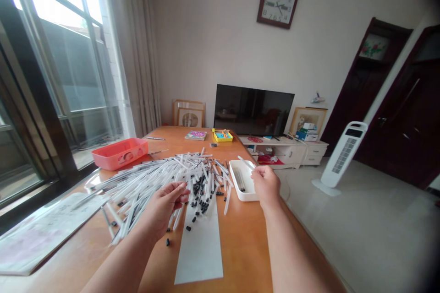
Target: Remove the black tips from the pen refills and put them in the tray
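Slender clear-plastic pen tube (246, 162): light, stiff, slippery, fragile-looking, best taken at mid-barrel. Pinched between closed fingertips of bare right hand (266, 186), long axis pointing 10 o'clock, above shallow white rectangular plastic tray (244, 198). Bare left hand (168, 208) open, fingers spread, over heap of thin clear pen tubes with black tips (154, 187), at 9 o'clock from tray; any contact or held tube impossible to tell. Long axes mostly 9-to-3, black tips massed toward 3 o'clock. Small loose black plastic pieces (188, 228) scattered just beside long white paper strip (199, 252).
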A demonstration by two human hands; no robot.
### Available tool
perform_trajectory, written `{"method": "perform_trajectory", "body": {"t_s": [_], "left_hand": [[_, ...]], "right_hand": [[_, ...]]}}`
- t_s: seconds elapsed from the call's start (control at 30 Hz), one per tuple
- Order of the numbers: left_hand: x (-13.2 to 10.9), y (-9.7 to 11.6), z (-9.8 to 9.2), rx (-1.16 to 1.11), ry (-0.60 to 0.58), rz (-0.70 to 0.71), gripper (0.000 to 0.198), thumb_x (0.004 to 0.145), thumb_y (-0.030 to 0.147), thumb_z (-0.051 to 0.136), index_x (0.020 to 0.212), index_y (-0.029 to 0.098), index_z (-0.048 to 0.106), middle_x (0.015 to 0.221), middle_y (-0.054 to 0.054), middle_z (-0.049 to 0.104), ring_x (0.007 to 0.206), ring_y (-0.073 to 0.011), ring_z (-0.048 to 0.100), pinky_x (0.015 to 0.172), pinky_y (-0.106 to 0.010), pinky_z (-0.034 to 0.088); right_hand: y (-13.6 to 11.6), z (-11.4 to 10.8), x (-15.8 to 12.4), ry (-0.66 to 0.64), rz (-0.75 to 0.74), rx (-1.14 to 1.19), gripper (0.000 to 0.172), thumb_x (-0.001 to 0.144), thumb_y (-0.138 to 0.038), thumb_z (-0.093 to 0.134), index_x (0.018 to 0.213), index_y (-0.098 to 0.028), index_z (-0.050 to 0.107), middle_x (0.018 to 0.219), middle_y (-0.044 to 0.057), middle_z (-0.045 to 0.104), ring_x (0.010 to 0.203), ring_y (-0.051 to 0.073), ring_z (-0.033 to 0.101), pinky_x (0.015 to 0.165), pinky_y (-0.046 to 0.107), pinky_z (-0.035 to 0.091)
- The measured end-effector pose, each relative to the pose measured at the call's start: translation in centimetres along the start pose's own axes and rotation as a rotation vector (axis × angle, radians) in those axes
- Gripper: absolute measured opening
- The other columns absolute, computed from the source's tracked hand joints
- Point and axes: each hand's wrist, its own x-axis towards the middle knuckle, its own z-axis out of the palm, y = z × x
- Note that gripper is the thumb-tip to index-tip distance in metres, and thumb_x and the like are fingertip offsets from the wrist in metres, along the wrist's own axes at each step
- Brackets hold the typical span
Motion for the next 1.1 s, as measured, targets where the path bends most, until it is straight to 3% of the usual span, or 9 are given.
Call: {"method": "perform_trajectory", "body": {"t_s": [0.17, 0.4, 0.7, 0.9, 1.1], "left_hand": [[0.2, -0.1, -0.2, 0.06, -0.011, 0.021, 0.042, 0.074, 0.054, 0.078, 0.094, 0.018, 0.066, 0.085, -0.004, 0.069, 0.07, -0.0123, 0.058, 0.064, -0.023, 0.039], [0.1, -0.2, -0.3, 0.08, -0.024, 0.033, 0.042, 0.076, 0.054, 0.076, 0.094, 0.017, 0.066, 0.086, -0.006, 0.068, 0.07, -0.0123, 0.057, 0.063, -0.022, 0.04], [0.6, -0.6, -0.6, 0.122, -0.013, 0.037, 0.045, 0.077, 0.056, 0.074, 0.097, 0.017, 0.065, 0.091, -0.006, 0.07, 0.072, -0.0122, 0.059, 0.066, -0.023, 0.041], [0.4, -0.4, -0.5, 0.125, 0.02, 0.044, 0.047, 0.073, 0.056, 0.077, 0.094, 0.016, 0.066, 0.088, -0.008, 0.072, 0.07, -0.0136, 0.06, 0.065, -0.025, 0.042], [0.2, 0.1, -0.3, 0.123, 0.063, 0.05, 0.043, 0.07, 0.054, 0.079, 0.091, 0.018, 0.067, 0.081, -0.005, 0.071, 0.067, -0.0141, 0.059, 0.062, -0.024, 0.041]], "right_hand": [[1.0, 0.3, 0.4, -0.121, -0.012, -0.523, 0.013, 0.08, -0.027, 0.056, 0.081, -0.023, 0.069, 0.078, 0.006, 0.072, 0.072, 0.023, 0.064, 0.061, 0.029, 0.039], [1.0, 0.8, 0.1, -0.224, -0.007, -0.782, 0.017, 0.083, -0.025, 0.058, 0.086, -0.027, 0.074, 0.086, 0.009, 0.073, 0.083, 0.026, 0.065, 0.067, 0.033, 0.04], [1.0, 0.8, -0.1, -0.283, -0.032, -0.826, 0.023, 0.084, -0.023, 0.057, 0.092, -0.028, 0.078, 0.092, 0.011, 0.075, 0.103, 0.031, 0.06, 0.084, 0.041, 0.039], [0.8, 0.5, -0.4, -0.258, -0.048, -0.804, 0.024, 0.087, -0.028, 0.055, 0.099, -0.027, 0.076, 0.09, 0.01, 0.074, 0.101, 0.03, 0.06, 0.081, 0.038, 0.039], [-0.7, 0.6, -1.6, -0.141, -0.234, -0.551, 0.022, 0.089, -0.028, 0.054, 0.102, -0.025, 0.072, 0.094, 0.006, 0.074, 0.095, 0.026, 0.06, 0.073, 0.031, 0.038]]}}
